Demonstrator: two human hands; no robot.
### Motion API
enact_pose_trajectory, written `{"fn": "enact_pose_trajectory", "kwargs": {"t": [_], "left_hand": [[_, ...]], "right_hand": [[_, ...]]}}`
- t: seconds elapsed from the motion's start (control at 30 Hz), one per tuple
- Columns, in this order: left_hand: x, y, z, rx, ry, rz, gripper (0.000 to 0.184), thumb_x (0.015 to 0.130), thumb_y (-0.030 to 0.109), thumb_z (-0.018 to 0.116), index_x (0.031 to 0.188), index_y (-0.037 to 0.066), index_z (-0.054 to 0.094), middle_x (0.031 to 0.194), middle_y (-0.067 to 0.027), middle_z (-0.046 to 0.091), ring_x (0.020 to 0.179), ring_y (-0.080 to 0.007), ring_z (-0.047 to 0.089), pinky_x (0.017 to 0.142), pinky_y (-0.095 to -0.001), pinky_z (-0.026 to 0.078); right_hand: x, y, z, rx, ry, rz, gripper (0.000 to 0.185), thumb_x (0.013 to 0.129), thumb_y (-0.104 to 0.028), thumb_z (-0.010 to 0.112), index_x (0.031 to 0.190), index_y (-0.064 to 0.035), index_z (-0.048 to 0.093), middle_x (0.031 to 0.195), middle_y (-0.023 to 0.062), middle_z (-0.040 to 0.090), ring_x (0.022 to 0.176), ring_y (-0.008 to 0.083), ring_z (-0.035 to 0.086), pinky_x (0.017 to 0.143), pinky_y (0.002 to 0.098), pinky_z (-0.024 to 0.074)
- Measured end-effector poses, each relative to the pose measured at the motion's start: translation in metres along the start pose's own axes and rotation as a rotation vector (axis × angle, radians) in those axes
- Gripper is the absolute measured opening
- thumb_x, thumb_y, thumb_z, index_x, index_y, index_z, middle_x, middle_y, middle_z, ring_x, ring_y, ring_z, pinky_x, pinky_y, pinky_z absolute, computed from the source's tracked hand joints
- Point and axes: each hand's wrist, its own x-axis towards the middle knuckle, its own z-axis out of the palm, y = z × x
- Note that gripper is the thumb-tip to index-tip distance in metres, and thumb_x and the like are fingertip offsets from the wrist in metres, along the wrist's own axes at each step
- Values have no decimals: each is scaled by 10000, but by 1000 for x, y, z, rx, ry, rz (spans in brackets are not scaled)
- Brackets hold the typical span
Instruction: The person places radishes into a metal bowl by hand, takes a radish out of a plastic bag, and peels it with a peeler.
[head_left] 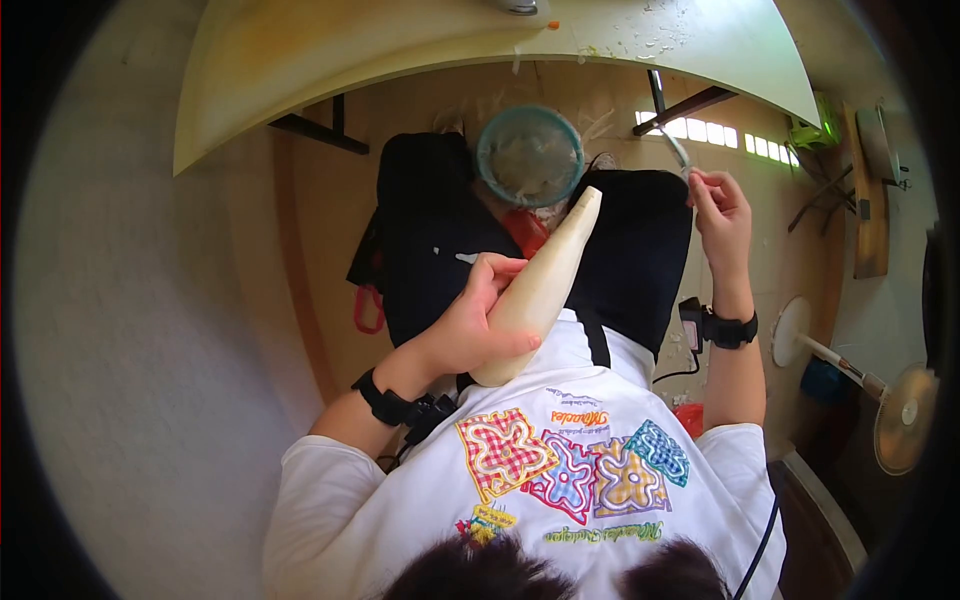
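Note:
My left hand (487,315) is wrapped round a long, peeled white radish (545,285), which slants over my lap with its narrow end up and to the right. Off to the right, above my thigh, my right hand (722,205) is closed on the handle of a slim bladed tool (676,148). Its shape is too small to tell a knife from a peeler. Tool and radish are apart. Between my knees stands a blue-rimmed basin (578,165) with pale scraps in it.
A pale table (400,45) with wet spots and small scraps spans the top, its dark folding legs (325,132) below. Translucent peelings lie around the basin. A white fan (905,410) stands at the right. White scraps (467,258) lie on my left thigh.

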Motion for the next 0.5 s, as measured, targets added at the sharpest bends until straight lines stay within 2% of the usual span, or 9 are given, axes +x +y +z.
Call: {"fn": "enact_pose_trajectory", "kwargs": {"t": [0.03,0.07,0.13,0.2,0.27,0.33,0.37,0.5], "left_hand": [[1,1,2,6,-23,-9,913,745,87,813,1446,85,228,1321,-100,459,1254,-186,472,1056,-345,404],[2,3,4,3,-28,-11,913,745,87,813,1446,85,228,1321,-100,459,1254,-186,472,1056,-345,404],[3,9,5,-64,-42,11,933,760,51,810,1486,38,224,1310,-106,481,1228,-170,495,1029,-336,437],[5,10,4,-95,-37,-13,938,756,54,817,1495,35,240,1320,-97,486,1221,-160,504,1023,-332,442],[5,11,2,-125,-36,-47,944,752,57,824,1505,31,256,1329,-88,491,1213,-150,514,1017,-327,448],[5,12,0,-116,-105,-147,871,750,62,831,1466,26,336,1335,-81,503,1205,-135,521,1009,-319,454],[5,17,3,-154,-115,-147,848,751,62,834,1442,31,344,1296,-63,521,1198,-130,523,995,-315,464],[3,15,5,-128,-51,-92,797,753,62,831,1399,38,365,1273,-58,519,1196,-132,521,989,-318,470]], "right_hand": [[-11,-6,6,20,-77,-41,117,957,-113,680,982,-2,653,898,39,711,706,53,568,634,184,441],[-22,-16,12,18,-113,9,91,955,-81,674,978,0,644,972,48,715,747,60,587,657,188,460],[-46,-26,23,69,-154,-10,70,951,-56,670,975,2,638,976,50,713,759,61,600,671,192,470],[-76,-37,32,123,-215,-82,70,928,-22,685,976,-4,638,953,73,712,756,77,620,644,206,476],[-91,-44,46,36,-395,-534,144,862,-19,740,985,-42,669,888,76,702,685,123,643,569,235,481],[-96,-63,55,-210,-620,-764,221,778,-60,792,977,-88,701,832,65,675,620,182,640,507,271,479],[-100,-62,62,-229,-602,-792,244,734,-95,806,961,-118,721,804,36,656,590,200,624,487,294,477],[-99,-65,66,-272,-599,-818,241,732,-100,809,955,-121,721,792,32,651,588,185,624,486,294,475]]}}
